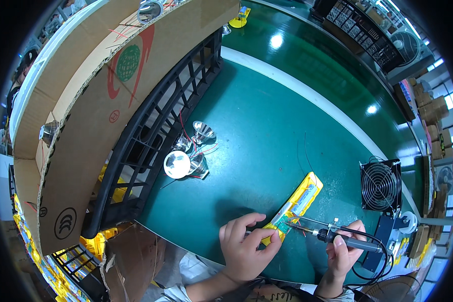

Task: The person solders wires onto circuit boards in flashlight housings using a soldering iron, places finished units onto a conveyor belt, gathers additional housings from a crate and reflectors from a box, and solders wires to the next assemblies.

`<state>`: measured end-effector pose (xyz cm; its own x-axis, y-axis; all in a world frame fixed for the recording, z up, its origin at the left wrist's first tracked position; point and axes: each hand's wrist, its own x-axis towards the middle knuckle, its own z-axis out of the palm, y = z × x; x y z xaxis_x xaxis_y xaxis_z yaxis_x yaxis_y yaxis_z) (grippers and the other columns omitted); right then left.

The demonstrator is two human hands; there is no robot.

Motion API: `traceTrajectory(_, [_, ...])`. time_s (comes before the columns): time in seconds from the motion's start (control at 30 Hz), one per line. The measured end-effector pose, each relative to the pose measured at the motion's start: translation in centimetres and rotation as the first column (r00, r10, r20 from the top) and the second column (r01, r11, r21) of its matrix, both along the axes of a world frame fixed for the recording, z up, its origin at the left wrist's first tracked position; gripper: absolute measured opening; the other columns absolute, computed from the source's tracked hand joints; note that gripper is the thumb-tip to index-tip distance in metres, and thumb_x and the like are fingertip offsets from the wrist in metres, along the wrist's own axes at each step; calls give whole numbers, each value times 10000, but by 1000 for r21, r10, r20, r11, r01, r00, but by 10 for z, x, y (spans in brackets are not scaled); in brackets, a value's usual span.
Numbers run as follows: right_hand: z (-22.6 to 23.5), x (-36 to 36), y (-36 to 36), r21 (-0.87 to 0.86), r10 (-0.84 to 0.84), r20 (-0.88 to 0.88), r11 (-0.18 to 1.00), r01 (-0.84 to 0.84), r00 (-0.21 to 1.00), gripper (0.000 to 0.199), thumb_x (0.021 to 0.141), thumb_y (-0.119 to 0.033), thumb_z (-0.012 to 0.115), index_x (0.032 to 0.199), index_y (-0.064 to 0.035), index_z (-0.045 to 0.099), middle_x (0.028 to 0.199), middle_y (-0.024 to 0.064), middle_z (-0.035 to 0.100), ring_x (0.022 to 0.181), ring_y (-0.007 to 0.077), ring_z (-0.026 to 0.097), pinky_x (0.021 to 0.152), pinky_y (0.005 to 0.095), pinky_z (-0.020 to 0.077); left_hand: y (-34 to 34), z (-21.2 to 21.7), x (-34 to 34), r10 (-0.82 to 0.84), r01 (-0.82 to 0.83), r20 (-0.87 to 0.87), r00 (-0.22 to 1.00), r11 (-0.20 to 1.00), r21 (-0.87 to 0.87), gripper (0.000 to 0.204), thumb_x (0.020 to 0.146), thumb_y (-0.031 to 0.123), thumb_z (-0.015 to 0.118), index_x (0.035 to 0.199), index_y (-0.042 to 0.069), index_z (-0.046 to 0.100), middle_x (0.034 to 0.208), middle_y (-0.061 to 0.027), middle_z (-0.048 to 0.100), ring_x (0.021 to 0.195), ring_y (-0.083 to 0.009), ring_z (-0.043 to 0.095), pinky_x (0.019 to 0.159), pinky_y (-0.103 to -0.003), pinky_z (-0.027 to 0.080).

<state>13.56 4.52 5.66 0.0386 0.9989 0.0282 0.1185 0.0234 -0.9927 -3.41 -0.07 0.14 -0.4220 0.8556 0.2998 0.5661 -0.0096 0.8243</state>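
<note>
A long yellow plastic housing (314, 182) lies slanted on the green table, holding a pale cylindrical cell (303, 201) and a small green circuit board (283, 226) with thin red wires at its near end. My left hand (249, 246) is closed at that near end, thumb and finger pinching the housing's edge beside the board; the exact contact is partly hidden. In my right hand (346, 249) is a soldering iron (360, 243) with a thin metal guide tube alongside. Its tip points left and reaches the board.
Several shiny reflector lamps (204, 132) with red wires sit on the table to the left. Beyond them stand a black plastic crate (151, 133) and a large cardboard box (85, 126). At right are a small black fan (381, 185) and a solder stand with a white spool (409, 221).
</note>
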Motion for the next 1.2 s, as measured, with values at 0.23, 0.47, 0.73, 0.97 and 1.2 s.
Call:
traceTrajectory(0.23, [1,1,0,38,23,5,999,-23,1000,269,747,-139,631,781,-23,391,544,58,495,382,54,418,346,161,309,-1,-1,1,4,-4,-4,1000,1000,-5,156,563,70,728,675,124,635,931,-30,566,739,-171,522,672,-311,371])
traceTrajectory(0.47, [2,1,-2,52,-17,3,999,16,1000,293,739,-175,636,780,-27,386,516,51,477,370,51,398,348,156,301,-3,1,-1,-14,13,-18,1000,999,-37,164,571,78,732,702,115,641,948,-42,558,744,-181,525,692,-316,387])
traceTrajectory(0.73, [8,15,-2,144,-88,-69,985,98,994,321,737,-206,646,783,-31,381,510,44,463,360,50,382,347,150,307,-31,1,-18,-116,92,255,960,990,103,689,649,53,721,1217,-64,350,1017,-146,522,902,-198,505,805,-311,406])
traceTrajectory(0.97, [12,23,-7,180,-144,-83,971,157,986,316,740,-199,637,795,-23,381,513,48,454,361,55,387,345,153,317,-24,4,-31,-255,256,-101,962,967,3,186,614,35,707,787,98,685,870,-14,608,830,-204,528,725,-306,428])
traceTrajectory(1.2, [18,24,-16,168,-117,-80,977,129,990,325,730,-209,649,801,-20,394,517,53,455,370,60,396,349,159,321,-19,5,-30,-374,374,-191,907,927,-39,160,660,123,698,819,138,689,899,34,643,904,-215,524,835,-378,385])
